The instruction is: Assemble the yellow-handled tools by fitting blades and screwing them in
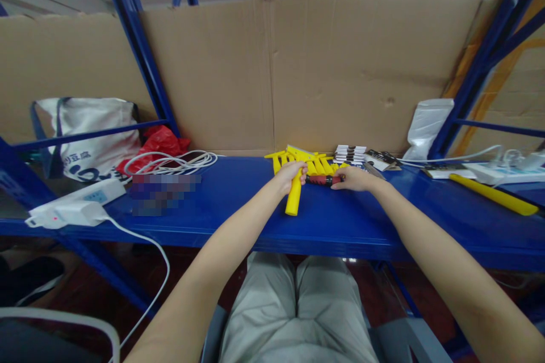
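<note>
My left hand (293, 177) is closed round the neck of a yellow scraper (292, 202), its thick handle pointing back toward me. The scraper's wide head lies beyond my fingers, over the other tools. My right hand (354, 178) is closed on a red and black screwdriver (322, 180), which lies sideways with its far end close to my left hand. Its tip is hidden by that hand. Just behind both hands lies a row of several more yellow scrapers (317, 165). Small white and black packets (349, 154) are stacked behind my right hand.
The blue shelf top (238, 204) is backed by a cardboard sheet (204, 79). At left are a power strip (80, 204), coiled white cable (179, 163), red bag (164, 142) and cloth bag (97, 130). At right are a long yellow tool (494, 194) and a white pouch (428, 127).
</note>
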Demonstrator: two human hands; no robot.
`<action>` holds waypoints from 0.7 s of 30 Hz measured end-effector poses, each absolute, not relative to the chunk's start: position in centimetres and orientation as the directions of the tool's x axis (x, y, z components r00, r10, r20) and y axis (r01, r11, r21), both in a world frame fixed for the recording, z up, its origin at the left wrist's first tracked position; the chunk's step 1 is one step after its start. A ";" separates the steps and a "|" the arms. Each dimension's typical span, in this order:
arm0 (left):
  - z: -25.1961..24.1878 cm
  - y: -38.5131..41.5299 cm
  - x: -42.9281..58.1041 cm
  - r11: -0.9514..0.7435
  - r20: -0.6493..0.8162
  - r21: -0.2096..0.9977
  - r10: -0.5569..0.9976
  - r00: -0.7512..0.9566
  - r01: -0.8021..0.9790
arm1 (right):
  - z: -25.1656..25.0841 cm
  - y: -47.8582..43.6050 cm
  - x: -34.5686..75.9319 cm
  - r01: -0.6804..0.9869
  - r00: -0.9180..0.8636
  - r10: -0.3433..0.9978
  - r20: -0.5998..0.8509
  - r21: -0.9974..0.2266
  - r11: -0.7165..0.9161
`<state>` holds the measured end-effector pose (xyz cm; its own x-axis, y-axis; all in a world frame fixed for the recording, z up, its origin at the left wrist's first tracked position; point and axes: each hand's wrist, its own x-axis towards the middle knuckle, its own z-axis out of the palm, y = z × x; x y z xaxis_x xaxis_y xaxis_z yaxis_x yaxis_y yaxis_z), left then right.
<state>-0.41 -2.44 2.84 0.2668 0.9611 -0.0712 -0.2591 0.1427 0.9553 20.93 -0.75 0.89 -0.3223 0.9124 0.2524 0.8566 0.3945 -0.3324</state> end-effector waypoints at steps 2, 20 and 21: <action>2.9 -2.4 -0.4 0.144 -0.076 0.957 0.962 0.262 -0.252 | 1.1 -1.0 21.2 0.803 -0.364 0.899 0.244 -0.408 0.435; 2.2 -1.7 -0.6 0.195 -0.137 0.956 0.958 0.252 -0.220 | 4.5 -2.3 23.4 0.088 0.298 0.781 0.549 -0.830 0.551; 2.1 -1.5 -0.6 0.211 -0.146 0.949 0.952 0.269 -0.234 | 4.5 -2.1 23.6 0.082 0.332 0.759 0.561 -0.818 0.569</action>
<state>-0.62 -1.54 2.07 0.2689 0.9521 -0.1459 -0.2335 0.2114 0.9491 23.57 -2.11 4.49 0.3318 0.7587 0.5606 0.0822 0.5687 -0.8184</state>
